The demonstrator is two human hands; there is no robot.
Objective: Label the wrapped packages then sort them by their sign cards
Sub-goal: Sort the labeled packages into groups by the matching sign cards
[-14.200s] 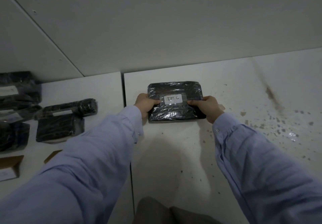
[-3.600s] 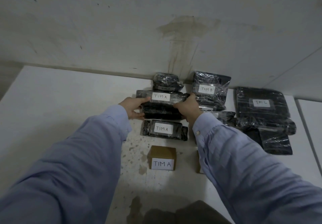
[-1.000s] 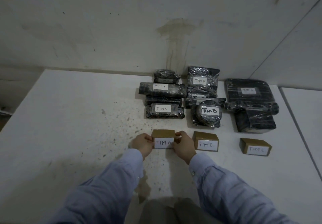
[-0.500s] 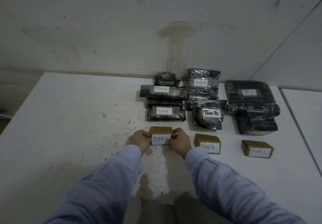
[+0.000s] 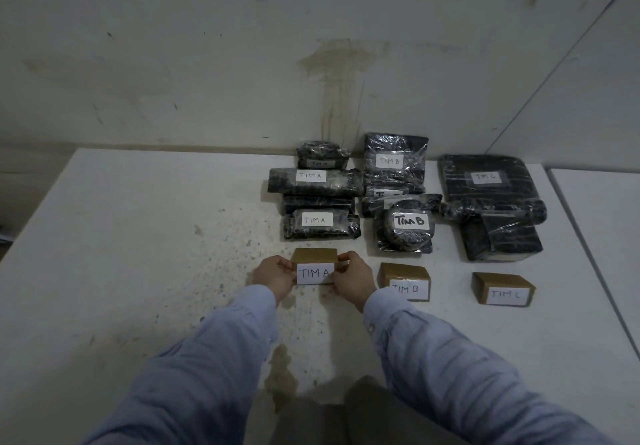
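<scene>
Three brown sign cards stand in a row on the white table point(image 5: 121, 271): TIM A card point(image 5: 314, 268), TIM B card point(image 5: 404, 281), TIM C card point(image 5: 503, 288). My left hand point(image 5: 273, 275) and my right hand point(image 5: 351, 278) grip the two ends of the TIM A card. Behind each card lies a group of black film-wrapped packages with white labels: the TIM A pile point(image 5: 317, 198), the TIM B pile point(image 5: 398, 195) with a round package point(image 5: 408, 224) in front, and the TIM C pile point(image 5: 488, 202).
A stained white wall point(image 5: 311, 63) rises right behind the packages. A second white table point(image 5: 602, 223) adjoins on the right across a narrow gap. Specks and a brown stain point(image 5: 282, 372) mark the near tabletop. My knees show at the bottom edge.
Both hands have pushed the TIM A card a little farther from me, toward the TIM A pile. The packages and the other two cards have not moved.
</scene>
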